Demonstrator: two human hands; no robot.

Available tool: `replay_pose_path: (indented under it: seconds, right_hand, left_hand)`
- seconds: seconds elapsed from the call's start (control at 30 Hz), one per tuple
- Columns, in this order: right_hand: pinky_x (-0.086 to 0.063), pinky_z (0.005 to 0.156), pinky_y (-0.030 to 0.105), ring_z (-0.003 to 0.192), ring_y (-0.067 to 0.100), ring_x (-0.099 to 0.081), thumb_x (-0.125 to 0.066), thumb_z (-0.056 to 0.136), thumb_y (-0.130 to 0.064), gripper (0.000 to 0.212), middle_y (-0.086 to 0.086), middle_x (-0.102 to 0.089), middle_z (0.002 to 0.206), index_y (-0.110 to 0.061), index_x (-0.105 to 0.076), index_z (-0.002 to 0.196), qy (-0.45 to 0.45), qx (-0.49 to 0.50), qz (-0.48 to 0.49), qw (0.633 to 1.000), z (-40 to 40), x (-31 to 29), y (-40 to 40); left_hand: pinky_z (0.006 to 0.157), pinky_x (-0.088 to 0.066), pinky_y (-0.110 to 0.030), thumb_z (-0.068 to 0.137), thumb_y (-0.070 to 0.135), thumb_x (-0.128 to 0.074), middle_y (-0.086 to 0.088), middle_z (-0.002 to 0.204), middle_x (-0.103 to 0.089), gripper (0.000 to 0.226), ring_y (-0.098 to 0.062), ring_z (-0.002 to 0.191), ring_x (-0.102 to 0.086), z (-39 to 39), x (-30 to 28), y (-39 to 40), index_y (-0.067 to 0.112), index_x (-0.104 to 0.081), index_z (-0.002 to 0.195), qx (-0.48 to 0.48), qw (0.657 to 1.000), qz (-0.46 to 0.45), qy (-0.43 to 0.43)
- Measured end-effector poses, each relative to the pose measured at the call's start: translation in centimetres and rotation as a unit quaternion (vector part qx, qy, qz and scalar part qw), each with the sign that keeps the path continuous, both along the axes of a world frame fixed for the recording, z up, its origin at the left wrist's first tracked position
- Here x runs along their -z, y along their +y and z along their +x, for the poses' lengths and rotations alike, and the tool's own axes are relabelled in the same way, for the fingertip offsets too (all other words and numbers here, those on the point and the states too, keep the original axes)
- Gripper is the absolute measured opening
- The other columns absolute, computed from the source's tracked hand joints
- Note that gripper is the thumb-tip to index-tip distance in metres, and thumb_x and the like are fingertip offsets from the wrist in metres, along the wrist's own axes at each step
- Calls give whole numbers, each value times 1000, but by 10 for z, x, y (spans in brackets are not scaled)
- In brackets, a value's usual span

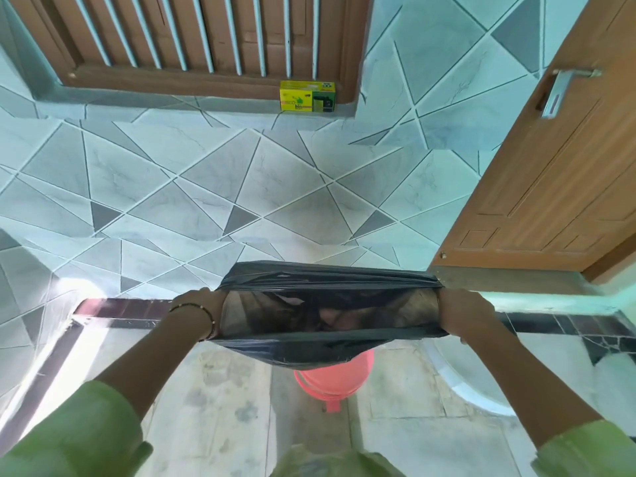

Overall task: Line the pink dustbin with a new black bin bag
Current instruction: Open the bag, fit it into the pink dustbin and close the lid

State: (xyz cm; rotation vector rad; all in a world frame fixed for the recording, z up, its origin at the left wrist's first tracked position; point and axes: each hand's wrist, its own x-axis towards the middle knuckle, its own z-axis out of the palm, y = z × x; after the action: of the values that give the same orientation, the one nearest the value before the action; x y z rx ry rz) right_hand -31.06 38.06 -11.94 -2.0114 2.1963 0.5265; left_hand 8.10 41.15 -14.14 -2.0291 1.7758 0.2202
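A black bin bag [327, 315] is stretched wide open between both hands, its mouth facing me. My left hand [203, 309] grips the bag's left edge, with the fingers tucked inside the plastic. My right hand [464, 315] grips the right edge the same way. The pink dustbin [330, 380] stands on the floor directly below the bag. Only its near wall and foot pedal show; the bag hides its top.
A yellow-green box of bin bags [307, 97] sits on the sill of a barred wooden window [206, 39]. A brown door [557, 173] stands open at the right. A tiled wall [206, 187] lies ahead, and a white curved basin edge [461, 380] is right of the bin.
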Motion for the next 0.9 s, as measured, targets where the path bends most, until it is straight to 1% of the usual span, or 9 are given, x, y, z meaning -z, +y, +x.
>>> replay_pose_path:
  seconds: [0.13, 0.2, 0.27, 0.37, 0.47, 0.53, 0.67, 0.8, 0.9]
  right_hand:
    - [-52, 72, 32, 93, 27, -66, -46, 83, -8, 28, 6, -66, 103, -15, -54, 109, 2, 2, -22, 1000, 11, 7, 9]
    - [-53, 75, 35, 94, 28, -65, -46, 83, -10, 27, 7, -66, 103, -14, -54, 109, -6, 7, -41, 999, 19, 11, 12]
    - [-53, 76, 36, 94, 29, -64, -44, 85, -9, 24, 9, -66, 102, -13, -56, 105, -19, 10, -78, 997, 27, 12, 15]
    - [-51, 74, 37, 89, 31, -65, -45, 85, -5, 20, 11, -68, 96, -10, -61, 97, -29, 12, -120, 992, 38, 14, 21]
    - [-48, 70, 35, 89, 32, -65, -43, 84, -4, 23, 11, -68, 94, -10, -62, 97, -37, 15, -112, 993, 45, 18, 28]
    - [-47, 68, 34, 90, 32, -65, -43, 84, -4, 25, 10, -68, 94, -11, -63, 97, -34, 14, -104, 994, 46, 20, 29]
    - [-52, 77, 39, 93, 32, -65, -44, 86, -5, 22, 12, -67, 99, -9, -61, 98, -26, 19, -95, 995, 43, 19, 25]
    - [-52, 77, 38, 90, 30, -66, -47, 86, -7, 18, 11, -68, 98, -8, -61, 97, -33, 18, -82, 996, 37, 19, 18]
    - [-53, 76, 37, 87, 28, -66, -47, 86, -8, 19, 9, -69, 96, -8, -61, 99, -30, 10, -64, 997, 32, 19, 15]
  left_hand:
    - [87, -51, -37, 76, 26, -56, -5, 115, -59, 45, -29, 107, -61, 11, 10, 7, 22, -49, 119, 5, 1000, 1, 3]
    - [88, -49, -35, 75, 26, -58, -5, 116, -59, 45, -28, 107, -61, 19, 16, 9, 22, -48, 119, 11, 1000, 3, -2]
    - [88, -47, -34, 77, 24, -57, -6, 118, -59, 44, -28, 109, -60, 29, 19, 11, 20, -48, 119, 22, 1000, 5, -12]
    - [89, -49, -34, 79, 24, -53, -7, 116, -64, 36, -28, 108, -61, 42, 23, 15, 19, -54, 114, 41, 999, 1, -23]
    - [90, -51, -35, 75, 28, -59, -7, 115, -65, 39, -29, 111, -60, 51, 26, 20, 20, -56, 112, 30, 999, 9, -15]
    - [90, -51, -38, 73, 27, -61, -6, 115, -64, 42, -30, 110, -59, 52, 27, 21, 20, -54, 114, 27, 999, 12, -12]
    - [91, -47, -34, 76, 29, -60, -3, 117, -64, 43, -26, 111, -60, 48, 27, 20, 21, -51, 117, 38, 999, 7, -20]
    - [94, -45, -34, 80, 25, -55, -1, 122, -61, 42, -23, 116, -56, 36, 25, 21, 21, -49, 121, 51, 998, -5, -40]
    - [94, -45, -36, 84, 23, -52, -4, 128, -56, 43, -26, 120, -53, 31, 27, 19, 20, -45, 126, 27, 1000, 14, 7]
